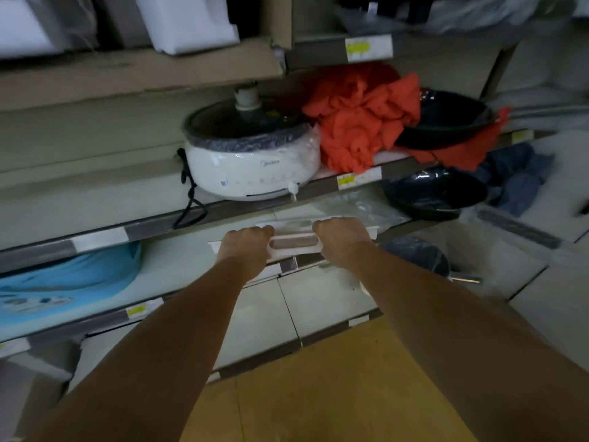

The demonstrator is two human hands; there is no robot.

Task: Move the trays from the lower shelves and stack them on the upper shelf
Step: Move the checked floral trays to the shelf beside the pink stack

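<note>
Both of the person's arms reached to a white tray (294,241) at the front edge of the shelf (178,269) just below the white cooker (251,154). The left hand (243,247) was closed on the tray's near rim beside its slotted handle, the right hand (342,239) closed on the other end. An orange cloth (360,119) lay right of the cooker.
</note>
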